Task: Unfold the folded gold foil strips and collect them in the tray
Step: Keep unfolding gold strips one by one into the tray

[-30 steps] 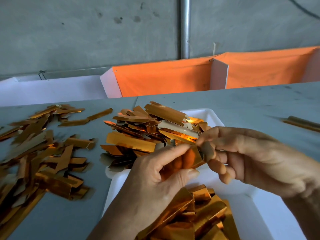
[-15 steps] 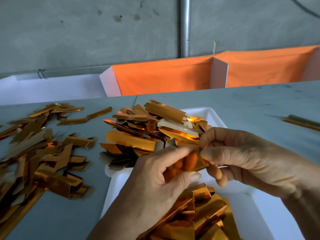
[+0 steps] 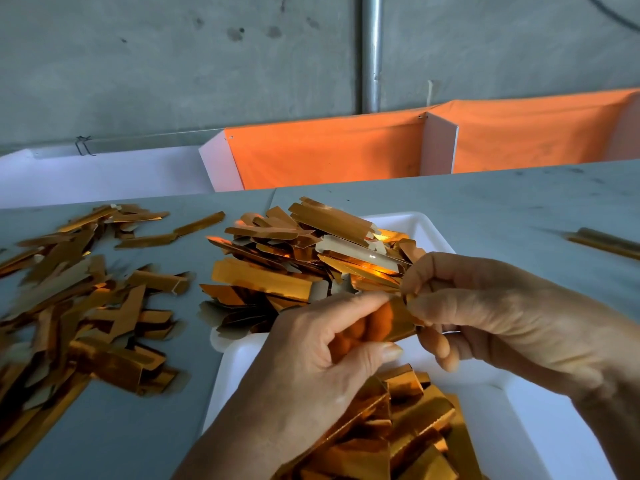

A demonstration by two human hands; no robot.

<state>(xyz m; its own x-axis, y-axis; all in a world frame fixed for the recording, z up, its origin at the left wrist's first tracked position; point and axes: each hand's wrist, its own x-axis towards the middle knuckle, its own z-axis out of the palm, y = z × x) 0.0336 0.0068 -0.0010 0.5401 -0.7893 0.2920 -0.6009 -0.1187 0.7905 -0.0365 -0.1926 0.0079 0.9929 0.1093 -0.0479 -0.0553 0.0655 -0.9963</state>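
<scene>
Both hands hold one gold foil strip (image 3: pixel 398 320) above the white tray (image 3: pixel 502 410). My left hand (image 3: pixel 311 368) pinches its left part between thumb and forefinger. My right hand (image 3: pixel 502 317) pinches the strip's right end with curled fingers. A heap of gold strips (image 3: pixel 304 258) fills the tray's far end and spills over its left rim. Another pile of strips (image 3: pixel 398 427) lies at the tray's near end, partly hidden by my left wrist. Many loose strips (image 3: pixel 76 306) cover the grey table on the left.
A lone gold strip (image 3: pixel 606 244) lies on the table at the far right. Beyond the table's far edge stand orange fabric bins (image 3: pixel 329 154) with white dividers, a concrete wall and a metal pipe (image 3: pixel 372 53) behind them.
My right hand's fingers have slid in toward the left hand and curled tighter on the strip's end. The strip's exposed part between the hands is shorter.
</scene>
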